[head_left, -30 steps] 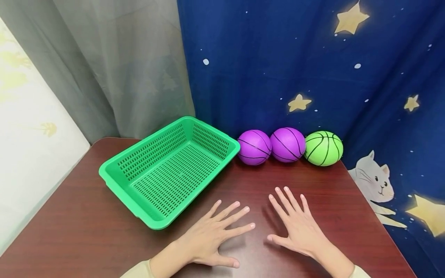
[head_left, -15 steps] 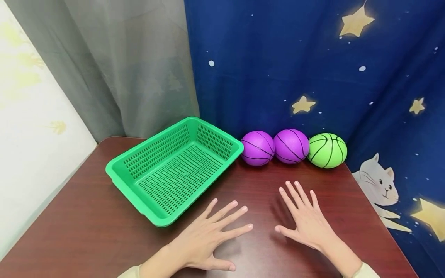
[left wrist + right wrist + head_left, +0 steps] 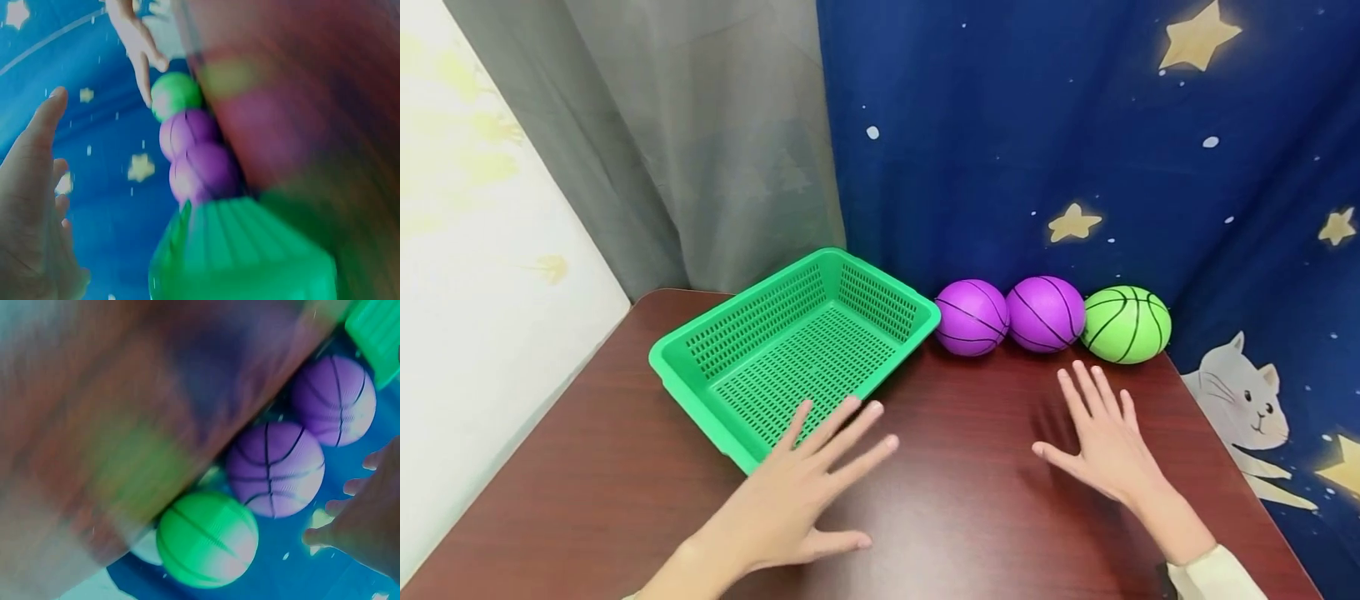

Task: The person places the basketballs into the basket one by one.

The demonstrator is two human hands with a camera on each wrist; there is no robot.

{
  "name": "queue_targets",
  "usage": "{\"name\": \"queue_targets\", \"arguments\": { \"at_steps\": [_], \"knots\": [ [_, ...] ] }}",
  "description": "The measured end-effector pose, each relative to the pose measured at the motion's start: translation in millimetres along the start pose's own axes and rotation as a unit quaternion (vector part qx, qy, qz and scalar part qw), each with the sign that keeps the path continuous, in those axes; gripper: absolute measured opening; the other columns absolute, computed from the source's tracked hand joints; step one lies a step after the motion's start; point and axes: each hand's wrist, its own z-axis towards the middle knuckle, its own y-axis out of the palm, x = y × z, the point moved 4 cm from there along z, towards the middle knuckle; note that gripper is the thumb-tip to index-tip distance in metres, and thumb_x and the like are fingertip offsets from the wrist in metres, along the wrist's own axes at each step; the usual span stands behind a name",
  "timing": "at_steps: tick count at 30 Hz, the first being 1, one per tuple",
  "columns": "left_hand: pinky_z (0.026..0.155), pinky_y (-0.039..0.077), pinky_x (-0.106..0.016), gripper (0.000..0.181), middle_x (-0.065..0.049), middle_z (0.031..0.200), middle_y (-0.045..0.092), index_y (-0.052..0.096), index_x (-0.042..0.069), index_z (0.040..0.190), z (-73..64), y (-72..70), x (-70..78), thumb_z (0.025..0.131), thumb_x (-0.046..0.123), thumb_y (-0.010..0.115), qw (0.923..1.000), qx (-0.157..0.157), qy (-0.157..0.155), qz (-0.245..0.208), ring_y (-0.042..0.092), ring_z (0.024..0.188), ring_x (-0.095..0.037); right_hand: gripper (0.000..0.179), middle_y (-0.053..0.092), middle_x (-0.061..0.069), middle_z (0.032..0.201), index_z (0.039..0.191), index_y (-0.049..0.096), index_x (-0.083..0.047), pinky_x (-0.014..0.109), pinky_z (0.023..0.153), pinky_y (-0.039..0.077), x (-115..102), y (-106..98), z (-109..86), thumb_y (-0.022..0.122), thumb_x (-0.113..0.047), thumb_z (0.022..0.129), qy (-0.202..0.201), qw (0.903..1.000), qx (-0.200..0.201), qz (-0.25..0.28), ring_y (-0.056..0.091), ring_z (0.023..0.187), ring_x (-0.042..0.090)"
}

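My left hand, fingers spread, is held over the table and overlaps the near corner of a green plastic basket in the head view. The basket has slotted walls and nothing in it. My right hand is also spread, palm down, in front of the balls and holding nothing. Along the table's back edge sit two purple balls, one beside the basket's corner and the other to its right. At the row's right end is a light green ball. All three carry black basketball lines.
The dark red-brown wooden table ends at the back against a grey curtain and a blue starry curtain. A pale wall stands on the left. A printed cat shows on the curtain past the right edge.
My left hand has moved left and forward, over the basket's near corner. The right hand has moved forward and right, toward the green ball. The head view has shifted slightly; basket and balls keep their places.
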Motion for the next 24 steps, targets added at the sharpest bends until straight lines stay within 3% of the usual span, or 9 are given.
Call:
{"name": "queue_targets", "arguments": {
  "at_steps": [6, 11, 16, 21, 24],
  "knots": [
    [0.103, 0.0, -0.062, 0.08, -0.004, 0.155, 0.007, 0.024, 0.028, 0.149, -18.6, -15.8, -33.8, 0.084, 0.068, 0.046, 0.9953, -0.002, -0.092, 0.031, 0.004, 0.14, -0.032, 0.108, 0.011, 0.021, 0.152, 0.15, 0.011, -0.005, 0.064, 0.102, 0.0, 32.5, -11.9, 13.5, 0.066, -0.059, 0.075, 0.043, 0.999, 0.003, 0.011, 0.003, 0.138, 0.037],
    [0.102, -0.002, -0.064, 0.085, -0.001, 0.156, 0.003, 0.023, 0.028, 0.149, -36.4, -21.2, -64.0, 0.08, 0.064, 0.055, 0.9839, 0.013, -0.177, 0.021, 0.0, 0.14, -0.03, 0.108, 0.008, 0.027, 0.149, 0.148, 0.008, 0.001, 0.065, 0.101, -0.002, 60.9, -19.2, 24.6, 0.065, -0.056, 0.077, 0.082, 0.9965, 0.004, 0.017, 0.004, 0.136, 0.043],
    [0.098, -0.002, -0.069, 0.09, -0.002, 0.156, -0.001, 0.018, 0.028, 0.15, -53.7, -14.4, -86.7, 0.078, 0.058, 0.063, 0.9713, 0.024, -0.237, -0.003, -0.006, 0.139, -0.032, 0.108, 0.004, 0.028, 0.15, 0.147, 0.003, 0.003, 0.067, 0.099, -0.002, 87.4, -20.7, 30.2, 0.063, -0.056, 0.079, 0.127, 0.9915, -0.003, 0.03, -0.001, 0.136, 0.043],
    [0.096, -0.001, -0.072, 0.091, 0.0, 0.156, -0.005, 0.013, 0.029, 0.151, -63.7, -3.0, -105.1, 0.08, 0.056, 0.063, 0.9613, 0.02, -0.274, -0.019, -0.01, 0.139, -0.032, 0.108, -0.003, 0.03, 0.149, 0.146, -0.001, 0.005, 0.069, 0.098, -0.001, 110.7, -21.9, 34.2, 0.06, -0.056, 0.081, 0.158, 0.9868, -0.002, 0.038, -0.005, 0.136, 0.044],
    [0.096, -0.006, -0.071, 0.092, -0.001, 0.155, -0.01, 0.008, 0.029, 0.151, -68.7, 1.1, -117.2, 0.081, 0.058, 0.061, 0.9511, 0.011, -0.307, -0.029, -0.014, 0.138, -0.031, 0.11, -0.009, 0.029, 0.149, 0.146, -0.004, 0.005, 0.07, 0.097, 0.002, 123.0, -21.7, 39.1, 0.061, -0.056, 0.081, 0.177, 0.9831, 0.011, 0.046, -0.006, 0.135, 0.046]
  ]
}}
